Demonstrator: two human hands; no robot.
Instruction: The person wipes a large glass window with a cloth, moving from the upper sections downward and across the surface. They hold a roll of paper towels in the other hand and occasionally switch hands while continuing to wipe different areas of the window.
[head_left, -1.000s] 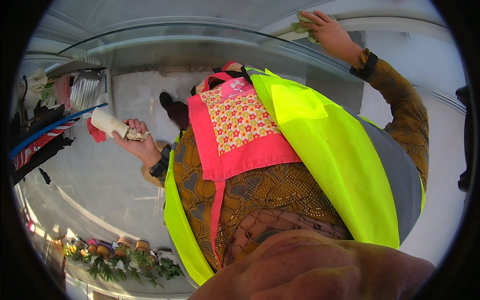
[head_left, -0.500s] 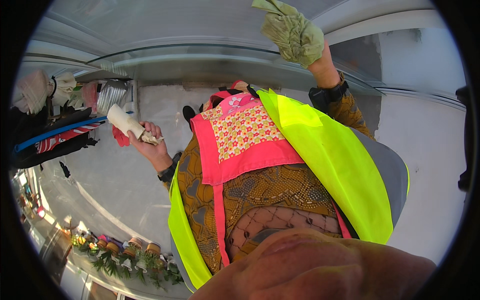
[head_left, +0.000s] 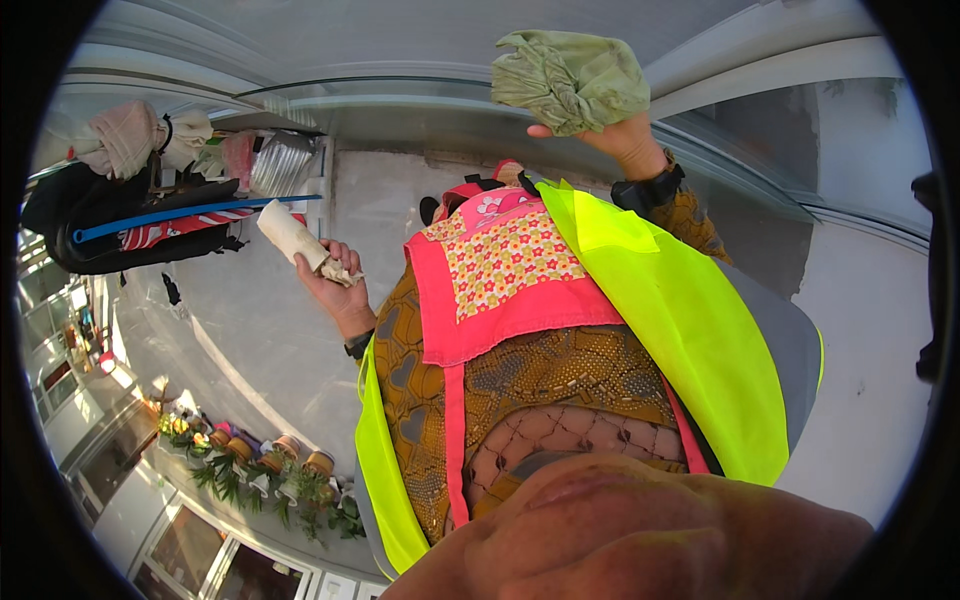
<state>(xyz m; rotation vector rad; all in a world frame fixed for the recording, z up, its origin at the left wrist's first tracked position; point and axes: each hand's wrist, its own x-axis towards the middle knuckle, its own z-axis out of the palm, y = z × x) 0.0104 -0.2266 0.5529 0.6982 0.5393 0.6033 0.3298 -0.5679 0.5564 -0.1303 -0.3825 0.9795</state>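
Head: left hand (head_left: 326,284) curled round roll (head_left: 289,232); right hand (head_left: 622,141) under cloth (head_left: 575,82), can't tell how closed; loose grip could drop cloth.

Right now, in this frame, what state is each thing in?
Green cloth: crumpled, bunched in folds
Right hand: mostly behind the cloth, grip hidden
Pale cylinder: held, tilted in view
Left hand: closed around the cylinder
Pink apron: worn
Yellow vest: worn, open in front
Potted plants: in a row, leafy
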